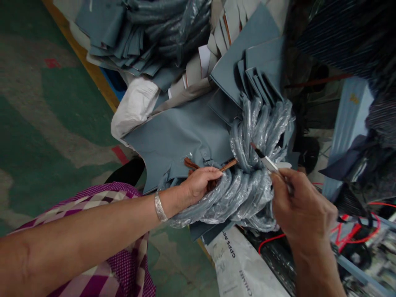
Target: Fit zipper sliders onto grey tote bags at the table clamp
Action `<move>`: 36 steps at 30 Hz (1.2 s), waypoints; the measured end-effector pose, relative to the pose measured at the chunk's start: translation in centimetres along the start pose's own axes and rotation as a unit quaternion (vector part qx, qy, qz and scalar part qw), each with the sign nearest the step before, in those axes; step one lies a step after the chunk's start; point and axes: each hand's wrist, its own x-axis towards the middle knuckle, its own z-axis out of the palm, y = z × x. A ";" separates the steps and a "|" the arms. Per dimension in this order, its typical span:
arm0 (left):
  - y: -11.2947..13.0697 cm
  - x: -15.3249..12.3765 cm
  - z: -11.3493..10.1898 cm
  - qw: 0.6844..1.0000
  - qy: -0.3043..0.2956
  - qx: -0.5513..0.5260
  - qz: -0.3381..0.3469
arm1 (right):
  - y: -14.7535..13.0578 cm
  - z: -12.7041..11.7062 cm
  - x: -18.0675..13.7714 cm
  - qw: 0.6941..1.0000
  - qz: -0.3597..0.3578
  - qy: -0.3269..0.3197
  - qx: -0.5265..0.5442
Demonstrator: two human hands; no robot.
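My left hand (202, 181), with a silver bracelet at the wrist, is closed on a narrow brown strip (229, 165). More brown ends stick out behind the fingers. Beneath that hand lie several grey-blue handles wrapped in clear plastic (216, 202). My right hand (298, 202) grips a small flat brush (269, 161), its dark bristles with a reddish tip pointing up and left over the wrapped handles. A large grey-blue leather-like panel (182, 132) spreads out behind my left hand.
More wrapped handles and grey-blue panels (108, 24) are heaped at the top. A white sack (229, 264) with printed letters lies below. Red cord (349, 235) and a light-blue plastic piece (346, 128) are at the right. Green floor (74, 103) shows at left.
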 end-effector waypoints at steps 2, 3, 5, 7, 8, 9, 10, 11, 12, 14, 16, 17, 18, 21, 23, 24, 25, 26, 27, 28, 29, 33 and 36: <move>0.3 0.1 0.0 1.000 0.004 0.005 0.004 | 0.5 -0.3 -0.8 0.997 -0.046 -0.047 -0.039; 0.3 0.1 0.0 1.000 0.008 0.006 0.008 | 0.4 -0.4 -1.4 0.994 -0.071 -0.067 -0.052; 0.1 0.1 0.0 1.000 0.016 0.010 0.015 | -0.1 -0.5 -2.4 0.987 -0.106 -0.095 -0.074; -0.1 0.1 0.0 0.999 0.017 0.019 0.021 | -0.9 -0.6 -2.9 0.982 -0.123 -0.099 -0.099; -0.3 0.2 0.0 0.999 0.016 0.024 0.024 | -1.3 -0.6 -2.9 0.981 -0.128 -0.098 -0.112; -0.4 0.2 -0.1 0.999 0.014 0.029 0.028 | -1.6 -0.7 -2.8 0.979 -0.132 -0.093 -0.123; -0.5 0.2 -0.1 0.999 0.011 0.034 0.032 | -1.8 -0.7 -2.6 0.978 -0.137 -0.090 -0.129; -0.5 0.2 -0.1 0.999 0.010 0.038 0.036 | -2.0 -0.8 -2.4 0.978 -0.139 -0.089 -0.130; -0.6 0.2 -0.1 0.998 0.010 0.041 0.040 | -2.1 -0.8 -2.2 0.977 -0.141 -0.091 -0.129; -0.6 0.2 0.0 0.998 0.012 0.046 0.046 | -2.2 -0.7 -1.9 0.977 -0.138 -0.096 -0.134; -0.5 0.0 0.1 0.998 0.016 0.047 0.048 | -2.3 -0.3 -1.9 0.977 -0.134 -0.093 -0.138; -0.5 -0.1 0.2 0.998 0.017 0.047 0.048 | -2.4 0.0 -1.9 0.978 -0.135 -0.083 -0.138; -0.4 -0.1 0.3 0.998 0.016 0.045 0.047 | -2.5 0.3 -2.0 0.979 -0.139 -0.068 -0.134; -0.1 -0.3 0.4 0.998 0.014 0.042 0.041 | -2.4 1.2 -2.5 0.981 -0.149 -0.022 -0.122; 0.0 -0.3 0.4 0.998 0.011 0.042 0.038 | -2.1 1.7 -2.9 0.981 -0.149 -0.006 -0.120; 0.0 -0.2 0.5 0.998 0.009 0.041 0.037 | -2.1 1.8 -3.1 0.982 -0.148 0.000 -0.121; 0.0 -0.2 0.6 0.999 0.008 0.039 0.037 | -2.1 1.9 -3.1 0.981 -0.150 0.006 -0.120; -0.1 -0.1 0.6 0.999 0.008 0.037 0.038 | -2.2 2.0 -3.1 0.981 -0.155 0.016 -0.115; -0.1 -0.2 0.6 0.999 0.008 0.035 0.041 | -2.5 1.9 -2.9 0.981 -0.158 0.028 -0.104; -0.2 -0.3 0.5 0.998 0.008 0.034 0.043 | -2.9 1.8 -2.5 0.982 -0.161 0.044 -0.083; -0.3 -0.6 0.4 0.998 0.007 0.033 0.045 | -3.3 1.6 -2.0 0.983 -0.162 0.063 -0.057; -0.3 -2.5 -1.5 0.998 0.003 0.040 0.046 | -3.3 0.2 0.6 0.991 -0.106 0.084 -0.001; 0.1 -3.4 -3.4 0.994 0.007 0.087 0.061 | -0.9 -0.6 1.2 0.994 0.062 0.021 0.086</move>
